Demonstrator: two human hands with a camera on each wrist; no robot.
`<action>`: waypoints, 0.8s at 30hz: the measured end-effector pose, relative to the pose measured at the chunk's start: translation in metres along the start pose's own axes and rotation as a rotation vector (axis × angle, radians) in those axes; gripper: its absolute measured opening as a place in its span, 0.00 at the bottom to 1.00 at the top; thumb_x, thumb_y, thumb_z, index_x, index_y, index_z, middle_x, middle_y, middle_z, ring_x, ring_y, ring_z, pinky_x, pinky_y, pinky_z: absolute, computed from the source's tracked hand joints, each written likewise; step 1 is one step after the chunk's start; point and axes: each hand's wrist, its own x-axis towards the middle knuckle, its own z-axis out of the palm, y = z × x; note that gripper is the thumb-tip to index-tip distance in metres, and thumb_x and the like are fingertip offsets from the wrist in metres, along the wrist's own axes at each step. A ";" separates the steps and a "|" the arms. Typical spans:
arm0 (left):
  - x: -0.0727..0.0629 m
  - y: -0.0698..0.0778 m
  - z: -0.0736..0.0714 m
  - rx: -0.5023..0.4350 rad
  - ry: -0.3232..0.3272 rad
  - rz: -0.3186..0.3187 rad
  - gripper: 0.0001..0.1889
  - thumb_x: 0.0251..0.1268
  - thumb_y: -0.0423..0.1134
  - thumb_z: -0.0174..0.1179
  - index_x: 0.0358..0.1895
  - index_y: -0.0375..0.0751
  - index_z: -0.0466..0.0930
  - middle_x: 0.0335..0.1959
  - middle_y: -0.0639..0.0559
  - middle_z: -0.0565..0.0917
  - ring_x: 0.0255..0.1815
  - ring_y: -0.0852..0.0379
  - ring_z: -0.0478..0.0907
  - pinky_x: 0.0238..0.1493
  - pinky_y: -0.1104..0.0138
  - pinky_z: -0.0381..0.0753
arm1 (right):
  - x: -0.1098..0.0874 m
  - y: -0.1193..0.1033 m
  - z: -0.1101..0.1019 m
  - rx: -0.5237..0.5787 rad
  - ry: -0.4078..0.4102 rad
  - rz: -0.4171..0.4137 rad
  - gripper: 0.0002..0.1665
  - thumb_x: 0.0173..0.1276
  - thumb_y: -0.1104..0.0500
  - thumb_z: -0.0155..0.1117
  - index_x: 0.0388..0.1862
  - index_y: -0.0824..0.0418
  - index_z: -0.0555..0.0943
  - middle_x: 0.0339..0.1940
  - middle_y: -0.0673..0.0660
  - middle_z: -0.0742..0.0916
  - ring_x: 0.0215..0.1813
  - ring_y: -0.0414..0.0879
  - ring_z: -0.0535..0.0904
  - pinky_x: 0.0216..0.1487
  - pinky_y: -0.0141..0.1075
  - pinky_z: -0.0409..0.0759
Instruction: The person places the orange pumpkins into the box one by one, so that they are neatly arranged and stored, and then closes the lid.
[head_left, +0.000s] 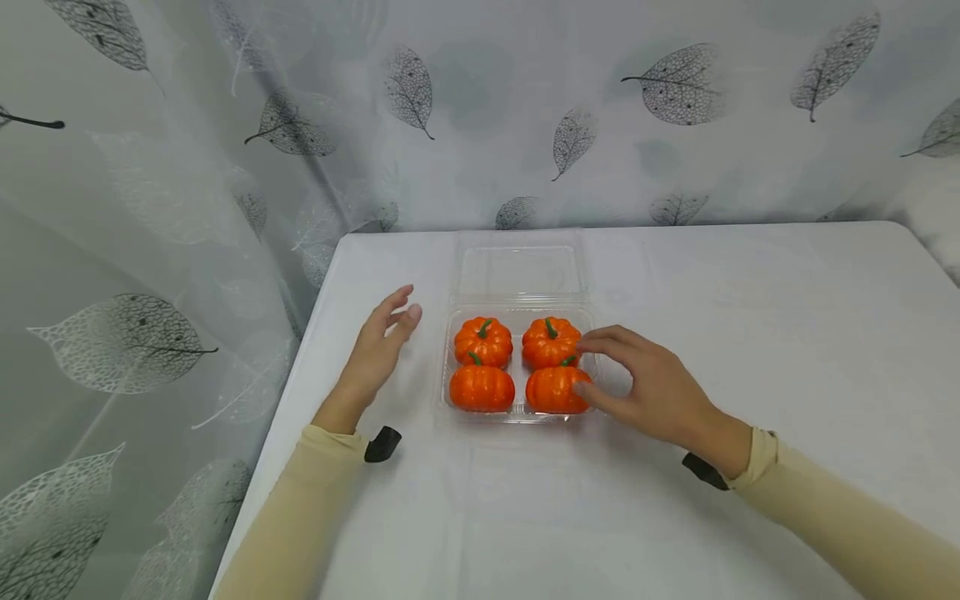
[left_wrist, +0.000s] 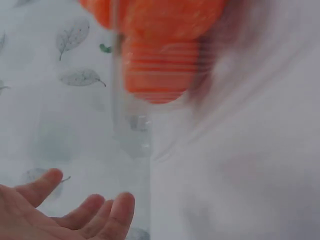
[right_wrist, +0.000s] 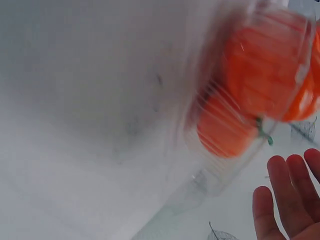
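Observation:
A clear plastic clamshell box (head_left: pixel 519 417) sits on the table with its lid (head_left: pixel 522 271) folded back. Inside are several small orange pumpkins with green stems, among them a front-left pumpkin (head_left: pixel 482 389) and a back-left pumpkin (head_left: pixel 483 342). My right hand (head_left: pixel 660 392) hovers at the box's right side, thumb and fingers spread apart; its fingertips overlap the front-right pumpkin (head_left: pixel 553 390) and the back-right pumpkin (head_left: pixel 551 340) in the head view. To the left of the box, my left hand (head_left: pixel 378 346) is raised with loosely extended fingers, holding nothing.
A white cloth (head_left: pixel 750 333) covers the table, whose left edge runs close beside my left arm. Behind and to the left hangs a pale curtain (head_left: pixel 480 108) printed with leaves. A dark wrist device (head_left: pixel 382 444) sticks out by the left sleeve.

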 end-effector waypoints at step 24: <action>0.085 0.070 -0.035 -0.704 0.106 0.514 0.41 0.77 0.64 0.18 0.78 0.41 0.60 0.74 0.52 0.68 0.76 0.60 0.60 0.74 0.62 0.57 | 0.129 0.005 -0.058 0.959 0.360 0.074 0.30 0.76 0.65 0.49 0.76 0.69 0.65 0.72 0.65 0.74 0.72 0.55 0.70 0.72 0.40 0.65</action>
